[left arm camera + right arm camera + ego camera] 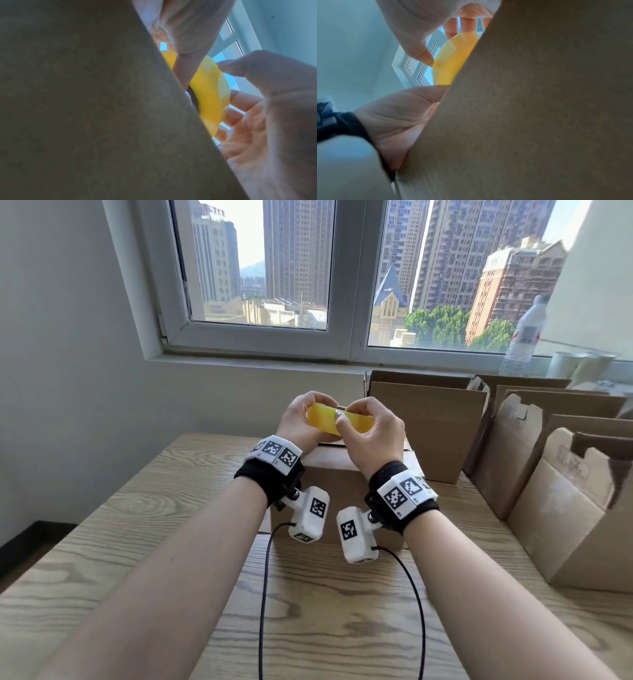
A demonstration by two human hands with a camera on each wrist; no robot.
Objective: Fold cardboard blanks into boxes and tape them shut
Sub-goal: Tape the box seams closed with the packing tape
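Observation:
Both my hands hold a yellow tape roll (325, 419) in the air over a brown cardboard box (329, 474) that stands on the wooden table (137, 525). My left hand (301, 419) grips the roll's left side, fingers curled over the top. On the other side my right hand (370, 433) curls round the roll, thumb on its near face. In the right wrist view the right thumbnail (427, 59) touches an edge of the tape roll (448, 63). The left wrist view shows the tape roll (209, 92) between both hands, with the box wall (85, 108) filling the left.
Several open cardboard boxes (424, 426) stand along the table's right side and against the window sill. A water bottle (522, 337) and paper cups (565, 364) sit on the sill at the right. Two black cables (263, 594) hang from the wrist cameras over the near table.

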